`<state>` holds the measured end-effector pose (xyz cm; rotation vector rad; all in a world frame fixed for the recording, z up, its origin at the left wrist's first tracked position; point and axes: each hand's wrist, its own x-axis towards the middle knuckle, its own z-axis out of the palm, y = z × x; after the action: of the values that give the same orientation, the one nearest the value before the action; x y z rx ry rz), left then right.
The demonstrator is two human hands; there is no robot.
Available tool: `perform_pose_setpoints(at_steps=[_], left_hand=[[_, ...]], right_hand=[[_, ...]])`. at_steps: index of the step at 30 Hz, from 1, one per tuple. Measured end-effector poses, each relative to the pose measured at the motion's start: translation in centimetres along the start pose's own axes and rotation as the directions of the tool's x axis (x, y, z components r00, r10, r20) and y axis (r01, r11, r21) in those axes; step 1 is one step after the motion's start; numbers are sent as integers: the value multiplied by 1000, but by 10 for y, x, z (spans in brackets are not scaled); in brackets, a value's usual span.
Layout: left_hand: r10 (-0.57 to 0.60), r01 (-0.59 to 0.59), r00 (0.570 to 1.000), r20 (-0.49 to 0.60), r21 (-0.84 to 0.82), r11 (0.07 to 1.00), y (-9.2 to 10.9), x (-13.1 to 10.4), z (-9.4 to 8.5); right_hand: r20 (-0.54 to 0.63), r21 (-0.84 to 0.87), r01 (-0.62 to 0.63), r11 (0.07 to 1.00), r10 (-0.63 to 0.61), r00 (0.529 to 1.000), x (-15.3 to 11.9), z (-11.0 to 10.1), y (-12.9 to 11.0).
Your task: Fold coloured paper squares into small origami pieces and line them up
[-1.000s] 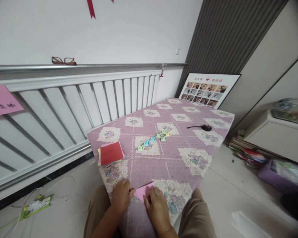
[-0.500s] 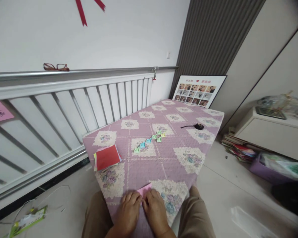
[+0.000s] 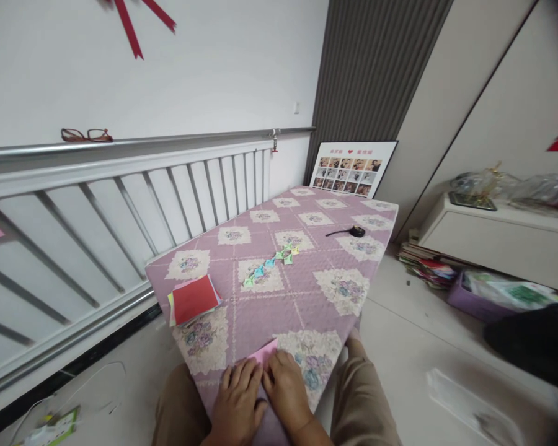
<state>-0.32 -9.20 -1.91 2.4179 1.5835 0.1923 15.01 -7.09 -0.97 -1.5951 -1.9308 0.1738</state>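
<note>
A small pink paper lies at the near edge of the table, partly covered by my fingers. My left hand presses on its left side, the fingers lying flat and the thumb apart. Against the paper's right side rests my right hand, its fingers curled together on the paper. To the left is a stack of coloured paper with a red sheet on top. Farther up the table, small folded pieces in green, blue and yellow form a crooked row.
A purple flowered cloth covers the table. A black object with a strap lies toward the back right. A white radiator runs along the left, with glasses on the pipe above. A framed photo board leans behind.
The view has shifted slightly to the right. My left hand's fingers have spread and its thumb has moved away from the paper. My right hand stays at the paper.
</note>
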Motion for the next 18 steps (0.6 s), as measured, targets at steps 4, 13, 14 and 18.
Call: perform_pose_setpoints(at_steps=[4, 13, 14, 18], left_hand=[[-9, 9, 1000, 13, -28, 1000, 2, -1, -4], [-15, 15, 1000, -4, -41, 999, 5, -2, -10], [-17, 17, 1000, -5, -40, 999, 6, -2, -11], [-15, 15, 1000, 2, -48, 999, 7, -3, -12]], right_hand=[[1, 1, -4, 1000, 4, 1000, -3, -2, 0], [-5, -6, -1, 1000, 1, 1000, -13, -7, -2], [-7, -7, 4, 1000, -4, 1000, -14, -8, -2], [-28, -6, 33, 999, -33, 999, -18, -10, -2]])
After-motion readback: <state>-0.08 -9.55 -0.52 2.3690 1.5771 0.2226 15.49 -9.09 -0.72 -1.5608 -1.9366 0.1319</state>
